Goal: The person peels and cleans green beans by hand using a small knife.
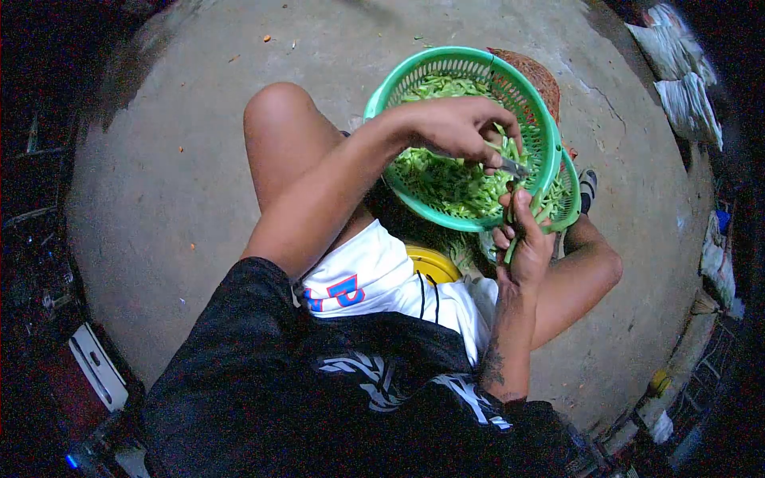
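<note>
My left hand (458, 127) reaches across over a large green plastic basket (371, 103), fingers closed round a small knife (514, 168) whose handle is mostly hidden. Several green pieces (508, 142) show at its fingertips. The blade meets the upper ends of long green vegetable stalks (512, 249), which my right hand (530, 243) grips with its thumb on top, near the basket's lower right rim. Chopped green pieces (446, 179) fill much of the basket. A second green basket (575, 209) with more green pieces shows partly under its right side.
A reddish-brown mesh sack (534, 76) lies behind the baskets. Between my legs is a yellow round object (430, 263). Pale sacks (689, 107) lie along the right edge of the concrete floor (175, 199). A white box-like item (97, 366) stands at lower left.
</note>
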A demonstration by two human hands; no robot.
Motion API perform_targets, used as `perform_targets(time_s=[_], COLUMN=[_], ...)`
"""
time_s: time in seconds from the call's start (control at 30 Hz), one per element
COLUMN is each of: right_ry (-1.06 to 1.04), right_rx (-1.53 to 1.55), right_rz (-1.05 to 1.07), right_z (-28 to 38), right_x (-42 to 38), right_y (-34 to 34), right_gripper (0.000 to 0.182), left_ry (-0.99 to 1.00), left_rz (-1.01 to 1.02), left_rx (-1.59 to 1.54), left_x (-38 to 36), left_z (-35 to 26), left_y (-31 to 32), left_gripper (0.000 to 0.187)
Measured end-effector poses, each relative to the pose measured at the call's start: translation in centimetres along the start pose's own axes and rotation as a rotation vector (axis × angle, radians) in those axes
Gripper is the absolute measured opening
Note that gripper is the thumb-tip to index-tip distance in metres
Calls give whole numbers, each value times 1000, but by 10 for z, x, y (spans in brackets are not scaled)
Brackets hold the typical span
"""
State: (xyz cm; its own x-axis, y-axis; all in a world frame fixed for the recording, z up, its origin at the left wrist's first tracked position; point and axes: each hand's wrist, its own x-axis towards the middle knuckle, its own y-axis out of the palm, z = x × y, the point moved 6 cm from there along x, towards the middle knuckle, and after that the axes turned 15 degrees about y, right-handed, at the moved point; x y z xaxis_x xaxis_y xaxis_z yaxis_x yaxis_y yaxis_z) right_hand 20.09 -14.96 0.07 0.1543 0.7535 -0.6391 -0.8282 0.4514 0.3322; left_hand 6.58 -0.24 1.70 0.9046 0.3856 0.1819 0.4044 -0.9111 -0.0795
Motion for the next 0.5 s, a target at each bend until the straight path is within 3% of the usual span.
perform_targets(time_s=[0.17, 0.33, 0.5], right_ry=[-3, 2, -5], right_rx=[14, 37, 58], right_rz=[42, -3, 2], right_z=[2, 0, 3], right_x=[-2, 3, 1], right_y=[-1, 1, 2], right_gripper=[24, 20, 19], left_ry=[30, -34, 42], left_rz=[-65, -31, -19], left_rx=[-78, 25, -5], left_x=[-7, -3, -2], left_z=[10, 1, -5], left_y=[-30, -5, -12], left_gripper=[33, 41, 32])
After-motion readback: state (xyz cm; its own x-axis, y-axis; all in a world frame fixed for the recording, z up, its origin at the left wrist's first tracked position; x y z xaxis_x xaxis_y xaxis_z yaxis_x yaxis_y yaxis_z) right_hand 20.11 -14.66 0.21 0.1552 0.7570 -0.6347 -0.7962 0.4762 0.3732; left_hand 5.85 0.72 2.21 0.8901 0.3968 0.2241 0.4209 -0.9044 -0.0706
